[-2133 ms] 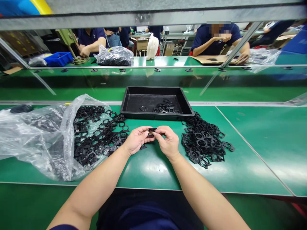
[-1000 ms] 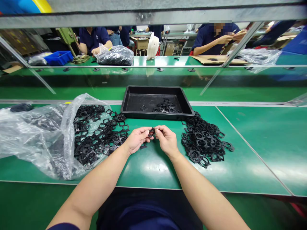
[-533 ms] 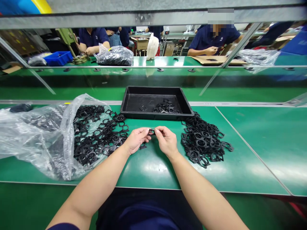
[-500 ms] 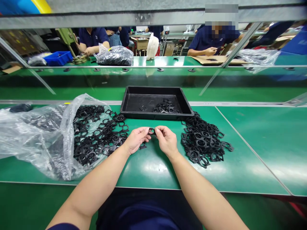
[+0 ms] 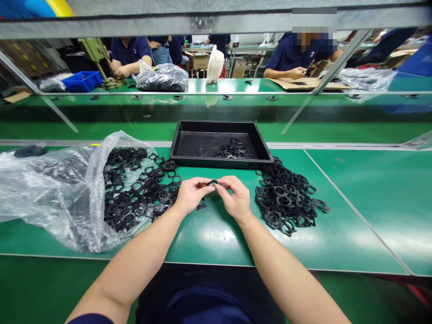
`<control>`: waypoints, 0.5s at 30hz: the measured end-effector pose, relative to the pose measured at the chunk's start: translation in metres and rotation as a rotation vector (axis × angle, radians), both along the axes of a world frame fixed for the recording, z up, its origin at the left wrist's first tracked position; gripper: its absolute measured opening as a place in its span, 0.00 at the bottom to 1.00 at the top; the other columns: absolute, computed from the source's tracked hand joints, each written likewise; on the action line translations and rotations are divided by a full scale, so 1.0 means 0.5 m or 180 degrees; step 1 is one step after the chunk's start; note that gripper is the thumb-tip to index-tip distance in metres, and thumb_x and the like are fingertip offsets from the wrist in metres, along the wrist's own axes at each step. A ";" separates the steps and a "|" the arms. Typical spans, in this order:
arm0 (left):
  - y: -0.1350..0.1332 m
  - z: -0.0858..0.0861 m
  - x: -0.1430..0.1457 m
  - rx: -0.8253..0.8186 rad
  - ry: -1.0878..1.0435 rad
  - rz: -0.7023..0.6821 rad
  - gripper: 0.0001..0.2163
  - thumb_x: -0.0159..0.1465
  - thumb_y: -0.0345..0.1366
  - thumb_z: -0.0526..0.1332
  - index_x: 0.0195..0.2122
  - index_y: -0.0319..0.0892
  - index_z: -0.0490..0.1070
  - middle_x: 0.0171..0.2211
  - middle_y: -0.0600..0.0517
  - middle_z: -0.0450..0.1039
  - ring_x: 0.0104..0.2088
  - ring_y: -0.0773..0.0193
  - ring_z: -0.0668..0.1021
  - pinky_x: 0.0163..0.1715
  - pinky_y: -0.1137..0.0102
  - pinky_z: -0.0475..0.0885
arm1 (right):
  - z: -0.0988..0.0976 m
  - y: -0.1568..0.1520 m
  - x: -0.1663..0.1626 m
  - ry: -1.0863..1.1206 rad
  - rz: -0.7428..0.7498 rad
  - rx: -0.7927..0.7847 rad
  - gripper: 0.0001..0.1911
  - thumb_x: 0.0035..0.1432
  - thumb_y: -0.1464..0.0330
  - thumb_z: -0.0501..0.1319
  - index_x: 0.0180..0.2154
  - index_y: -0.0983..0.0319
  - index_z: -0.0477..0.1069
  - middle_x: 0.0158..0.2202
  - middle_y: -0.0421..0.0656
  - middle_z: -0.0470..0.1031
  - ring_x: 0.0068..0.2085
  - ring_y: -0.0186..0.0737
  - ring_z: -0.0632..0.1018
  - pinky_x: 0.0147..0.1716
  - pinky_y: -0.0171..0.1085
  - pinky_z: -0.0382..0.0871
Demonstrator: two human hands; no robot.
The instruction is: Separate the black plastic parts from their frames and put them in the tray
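I see a clear plastic bag (image 5: 50, 189) lying toward the table's (image 5: 354, 216) left edge, black parts (image 5: 138, 189) spilling from its mouth. A black tray (image 5: 221, 144) sits at the far edge, another heap of black parts (image 5: 286, 198) at its right corner. In the middle, my left hand (image 5: 191, 195) and right hand (image 5: 236, 198) meet, fingers narrowed, both pinching one small black part (image 5: 212, 182) just above the surface. My fingertips hide most of it; I can't make out its shape.
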State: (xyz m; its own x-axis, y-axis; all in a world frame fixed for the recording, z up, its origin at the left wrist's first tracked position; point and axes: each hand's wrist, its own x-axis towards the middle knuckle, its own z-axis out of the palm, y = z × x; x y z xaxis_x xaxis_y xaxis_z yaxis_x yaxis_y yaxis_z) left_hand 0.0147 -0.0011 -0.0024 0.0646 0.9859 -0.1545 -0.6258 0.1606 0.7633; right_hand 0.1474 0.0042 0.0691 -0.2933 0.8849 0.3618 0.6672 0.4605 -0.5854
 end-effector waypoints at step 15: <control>-0.007 0.004 -0.017 0.0783 0.0860 -0.0038 0.08 0.53 0.36 0.68 0.35 0.42 0.79 0.34 0.48 0.77 0.36 0.62 0.77 0.41 0.68 0.70 | 0.009 -0.002 0.002 -0.0036 0.0165 -0.0152 0.02 0.57 0.71 0.60 0.31 0.61 0.70 0.33 0.42 0.74 0.36 0.36 0.75 0.37 0.37 0.70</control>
State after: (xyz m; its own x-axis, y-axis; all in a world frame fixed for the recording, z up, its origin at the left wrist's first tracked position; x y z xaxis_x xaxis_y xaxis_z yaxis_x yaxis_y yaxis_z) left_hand 0.0063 -0.0046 -0.0003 0.0657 0.9951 0.0741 -0.3954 -0.0422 0.9175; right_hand 0.1485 0.0033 0.0734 -0.3431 0.8846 0.3160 0.6499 0.4664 -0.6001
